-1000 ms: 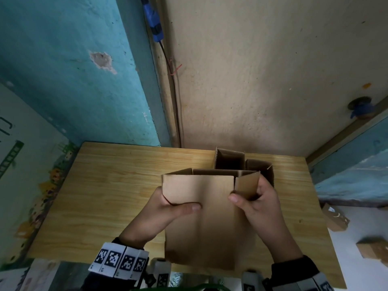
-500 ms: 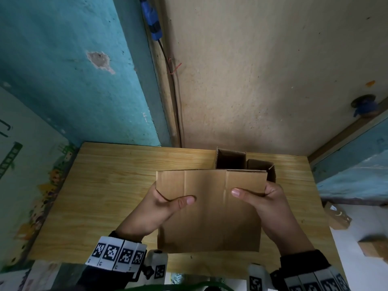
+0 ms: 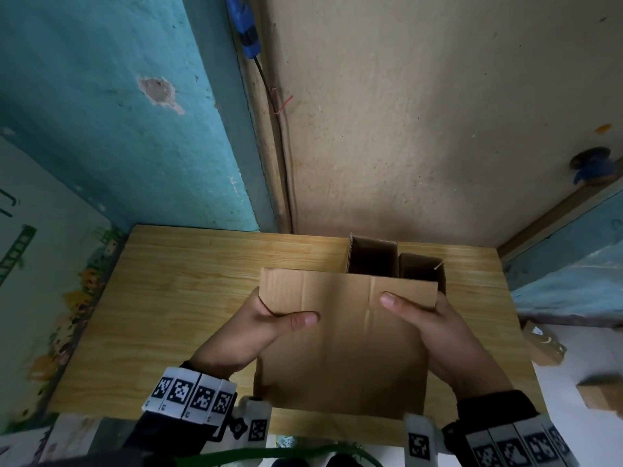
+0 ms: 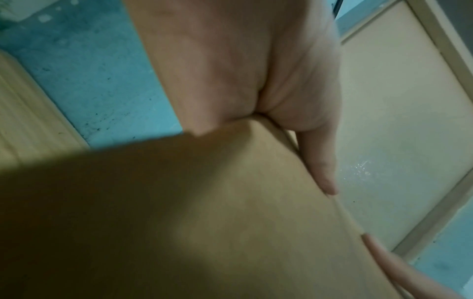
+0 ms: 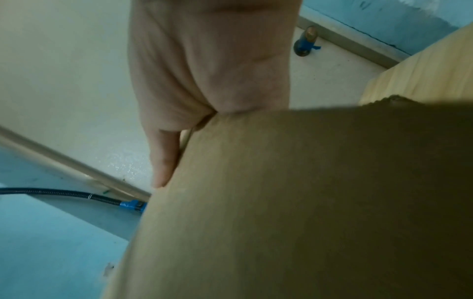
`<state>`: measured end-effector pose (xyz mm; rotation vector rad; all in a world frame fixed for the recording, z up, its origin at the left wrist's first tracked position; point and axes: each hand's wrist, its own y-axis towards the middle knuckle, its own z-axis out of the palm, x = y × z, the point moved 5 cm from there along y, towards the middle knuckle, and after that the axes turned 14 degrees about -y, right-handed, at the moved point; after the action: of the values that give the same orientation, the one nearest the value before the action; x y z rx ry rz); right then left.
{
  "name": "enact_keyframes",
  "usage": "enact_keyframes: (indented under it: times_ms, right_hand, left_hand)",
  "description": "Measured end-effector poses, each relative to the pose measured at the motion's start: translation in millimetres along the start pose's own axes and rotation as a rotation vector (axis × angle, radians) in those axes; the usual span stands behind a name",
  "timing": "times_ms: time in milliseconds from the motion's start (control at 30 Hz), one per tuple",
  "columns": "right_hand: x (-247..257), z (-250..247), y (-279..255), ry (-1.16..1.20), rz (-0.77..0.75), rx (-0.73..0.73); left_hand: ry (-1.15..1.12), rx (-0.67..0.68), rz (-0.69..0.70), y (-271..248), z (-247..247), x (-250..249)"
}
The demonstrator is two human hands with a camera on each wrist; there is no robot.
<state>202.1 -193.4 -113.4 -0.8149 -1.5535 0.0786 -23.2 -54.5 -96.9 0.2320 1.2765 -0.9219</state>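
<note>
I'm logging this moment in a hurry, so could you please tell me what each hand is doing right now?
Left hand: grips the flattened cardboard box.
Right hand: grips it too.

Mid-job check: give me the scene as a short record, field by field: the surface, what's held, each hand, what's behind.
surface: wooden table
held: flat cardboard box, over the near side of the table
left hand: pinches the box's left edge, thumb on the near face
right hand: pinches the box's right edge, thumb on the near face
behind: open box and second open box, side by side at the far side of the table
</note>
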Motion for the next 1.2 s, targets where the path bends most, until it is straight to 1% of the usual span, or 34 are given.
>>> enact_keyframes:
  times_ms: [67,133,200,267,367,433,533,633,700,767,833,867,900,933,1000,1067,1133,1200]
  right_hand:
    - [3,1,0,0.018,-0.007,-0.058]
    - [9,1,-1,0.106,-0.015,-0.124]
    - [11,-6,-3,0.237,0.010,-0.226]
    - [11,-13,-4,0.307,0.013,-0.302]
    - [11,-12,-6,0.349,-0.001,-0.324]
    - [9,-8,-8,0.380,-0.006,-0.330]
    - [-1,1,-11,0.417,0.031,-0.353]
    - [-6,11,-16,0.472,0.056,-0.352]
    - [-5,14,-19,0.506,0.070,-0.357]
    - [-3,19,-22,0.537,0.070,-0.377]
    - [-6,27,-22,0.552,0.083,-0.380]
    - [-7,32,-22,0.552,0.090,-0.372]
    - [-9,38,-22,0.548,0.093,-0.356]
    - [-12,44,-21,0.545,0.092,-0.336]
    - [-17,52,-20,0.545,0.088,-0.284]
    - [-19,53,-19,0.502,0.068,-0.214]
    - [-20,44,-18,0.440,0.024,-0.140]
    - [-22,28,-15,0.376,0.009,-0.082]
  left_hand:
    - [0.078,-0.064,0.037,5,-2,-2]
    - [0.103,-0.181,0.113,7,-11,-5]
    - [0.039,-0.323,0.178,4,-24,-6]
    - [-0.037,-0.383,0.196,1,-36,-1]
    - [-0.078,-0.509,0.210,-4,-51,10]
    - [-0.088,-0.574,0.185,-7,-57,17]
    - [-0.086,-0.601,0.118,-7,-60,26]
    - [-0.117,-0.596,0.101,-7,-58,29]
    - [-0.229,-0.548,0.096,-5,-52,33]
    - [-0.367,-0.448,0.061,-4,-40,38]
    - [-0.394,-0.347,0.002,-3,-21,43]
    - [-0.384,-0.330,-0.010,-2,-14,45]
    - [-0.373,-0.341,-0.005,-2,-7,47]
    - [-0.325,-0.376,0.021,-1,-3,47]
    - [-0.176,-0.465,0.122,1,-3,43]
    - [-0.100,-0.531,0.217,3,-9,36]
    - [-0.018,-0.548,0.296,4,-17,25]
    - [0.109,-0.534,0.344,4,-25,15]
